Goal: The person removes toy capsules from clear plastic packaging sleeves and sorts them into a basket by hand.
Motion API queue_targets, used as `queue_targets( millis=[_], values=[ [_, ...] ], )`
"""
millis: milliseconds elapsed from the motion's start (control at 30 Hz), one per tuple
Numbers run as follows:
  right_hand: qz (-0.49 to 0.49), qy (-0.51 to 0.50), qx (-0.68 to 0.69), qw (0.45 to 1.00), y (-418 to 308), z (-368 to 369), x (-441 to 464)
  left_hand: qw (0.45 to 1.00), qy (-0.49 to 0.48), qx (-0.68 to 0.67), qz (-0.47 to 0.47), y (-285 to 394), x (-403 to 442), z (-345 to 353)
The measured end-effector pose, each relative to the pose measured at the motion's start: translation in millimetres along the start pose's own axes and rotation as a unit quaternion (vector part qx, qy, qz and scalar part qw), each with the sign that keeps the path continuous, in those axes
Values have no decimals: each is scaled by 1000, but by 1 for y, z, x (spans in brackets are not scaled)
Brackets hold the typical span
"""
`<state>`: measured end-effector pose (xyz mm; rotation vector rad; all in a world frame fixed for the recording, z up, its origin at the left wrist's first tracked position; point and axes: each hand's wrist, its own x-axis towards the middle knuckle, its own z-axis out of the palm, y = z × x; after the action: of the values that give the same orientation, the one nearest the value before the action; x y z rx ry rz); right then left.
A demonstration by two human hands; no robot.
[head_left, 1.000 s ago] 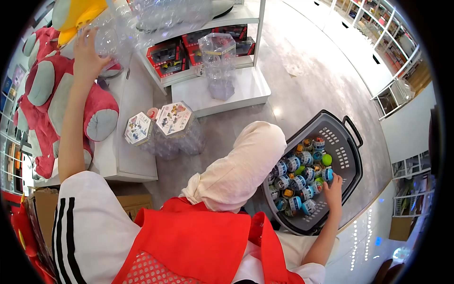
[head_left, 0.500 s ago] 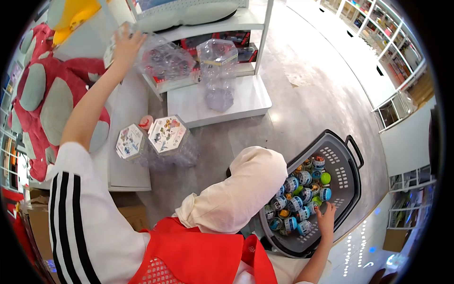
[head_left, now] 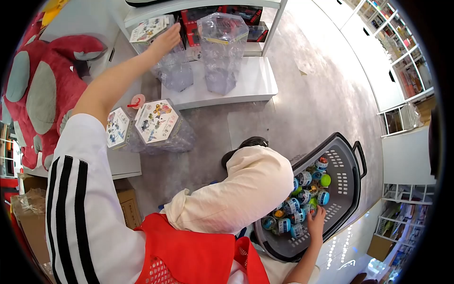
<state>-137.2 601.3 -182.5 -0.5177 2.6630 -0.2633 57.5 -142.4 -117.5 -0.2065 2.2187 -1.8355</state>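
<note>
My left hand (head_left: 166,41) grips the upper edge of a clear hexagonal plastic container (head_left: 178,71) with a printed lid (head_left: 150,29). The container stands on a low white shelf base, beside a second clear container (head_left: 221,59) whose top shows no printed lid. In the grey basket (head_left: 341,184) at the right, my right hand (head_left: 316,223) has its fingers curled round a capsule toy (head_left: 310,209) at the near side of a pile of round capsules with blue labels. Part of that capsule is hidden by the fingers.
Two more clear containers with printed lids (head_left: 157,120) (head_left: 118,127) stand on the floor at left, near a pink round item (head_left: 137,101). Red plush toys (head_left: 47,90) sit on a white cabinet. My bent knee (head_left: 246,184) lies between containers and basket. Cardboard boxes (head_left: 127,208) are at lower left.
My left hand has moved right with the lidded container, which was tilted and now stands upright on the shelf base. My right hand stays in the basket and has shifted slightly. The view has shifted.
</note>
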Motion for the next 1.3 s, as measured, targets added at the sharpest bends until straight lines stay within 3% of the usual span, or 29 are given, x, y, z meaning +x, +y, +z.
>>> queue_targets(
  millis=[100, 233, 367, 500, 567, 633, 733, 867, 900, 1000, 1067, 1167, 1233, 1267, 1300],
  values=[
    [13, -13, 11, 1000, 4, 1, -3, 996, 82, 34, -1, 21, 10, -3],
    [-8, 1, -8, 1000, 12, 7, -2, 996, 80, 25, 0, 14, 7, -5],
    [-4, 11, -23, 1000, -6, -1, -6, 988, 152, -22, -25, 21, -2, 14],
    [-5, 29, 17, 999, -7, -5, -9, 963, 219, -155, -5, 25, -9, 36],
    [-13, 59, 8, 998, -3, -7, -13, 969, 186, -163, -6, 17, -13, 17],
    [-10, 117, 67, 991, -9, -17, -19, 962, 222, -160, -6, 17, -10, 26],
    [-35, 249, 12, 968, 4, -26, -22, 953, 233, -196, 5, 0, -16, 7],
    [43, 339, -83, 936, 22, -40, -32, 934, 18, -356, -28, -58, -35, -108],
    [99, 317, -76, 940, 25, -42, -35, 919, -40, -391, -34, -70, -35, -138],
    [227, 255, -75, 937, 35, -41, -42, 837, 176, -516, -50, -92, -30, -219],
    [248, 202, -10, 947, 43, -36, -39, 764, 306, -568, -5, -100, -23, -301],
    [239, 171, 23, 955, 62, -17, -29, 669, 415, -611, 84, -62, 13, -392],
    [241, 159, 2, 957, 54, -20, -33, 612, 377, -675, 164, -18, 28, -465],
    [224, 159, 13, 961, 61, -19, -34, 612, 348, -682, 197, 17, 44, -492],
    [221, 155, 12, 963, 65, -18, -36, 647, 268, -668, 254, 37, 48, -525]
  ],
)
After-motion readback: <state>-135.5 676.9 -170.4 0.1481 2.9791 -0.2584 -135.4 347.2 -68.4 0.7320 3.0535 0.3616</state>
